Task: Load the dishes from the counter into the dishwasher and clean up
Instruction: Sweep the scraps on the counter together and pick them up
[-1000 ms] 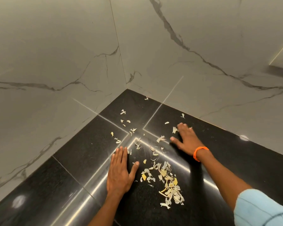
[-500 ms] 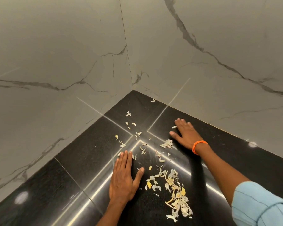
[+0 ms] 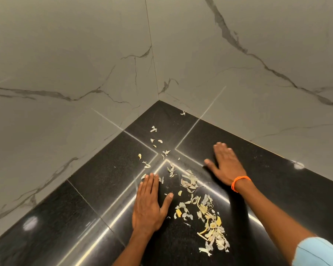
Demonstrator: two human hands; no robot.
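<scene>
Pale and yellow peel scraps [image 3: 206,217] lie scattered on the black polished counter [image 3: 85,217], thickest in a pile at the lower centre, with loose bits trailing toward the corner [image 3: 154,129]. My left hand [image 3: 150,204] lies flat on the counter, fingers straight and together, thumb spread toward the pile. My right hand [image 3: 223,164], with an orange band at the wrist, rests flat on the counter to the right of a small clump of scraps [image 3: 189,182]. Neither hand holds anything. No dishes or dishwasher are in view.
Two grey marble-look walls [image 3: 85,64] meet at the counter's far corner and close it off on the left and at the back. Light strips reflect across the glossy counter. My light blue sleeve [image 3: 319,252] shows at the lower right.
My right hand has slid back from the wall toward me along the counter, dragging scraps into a clump. The left hand has stayed flat beside the pile. The view has shifted slightly.
</scene>
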